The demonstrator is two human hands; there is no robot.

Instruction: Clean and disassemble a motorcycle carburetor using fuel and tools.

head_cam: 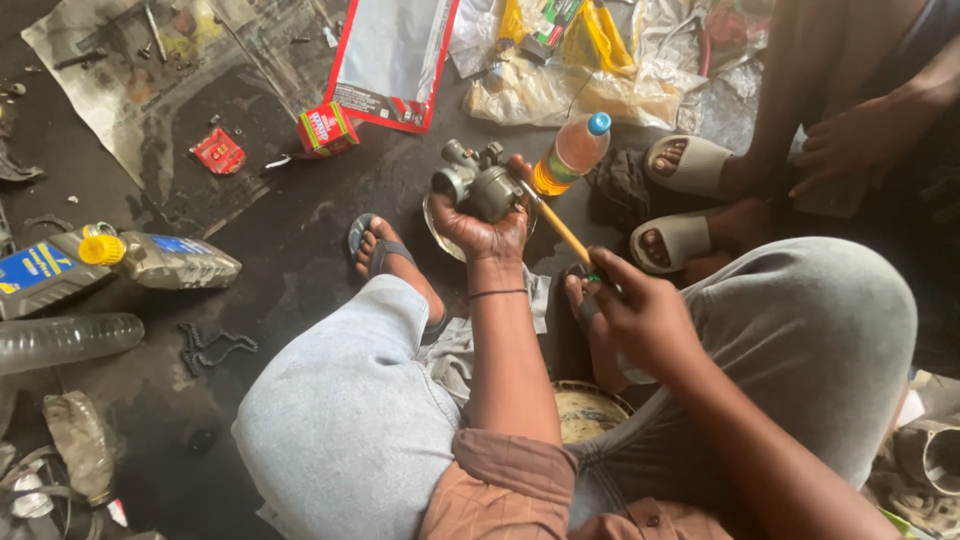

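Clutching carburetor (478, 185): left hand (487, 232) | right hand (640, 312) pinches yellow tool (556, 225), possibly brush | bottle (571, 153) behind

Dull grey metal carburetor (478, 185), yellow plastic-handled screwdriver (562, 231)

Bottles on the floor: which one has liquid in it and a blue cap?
The small orange-filled bottle lying just beyond the carburetor. The clear plastic bottle at the left looks empty, and the grey oil bottle has a yellow cap.
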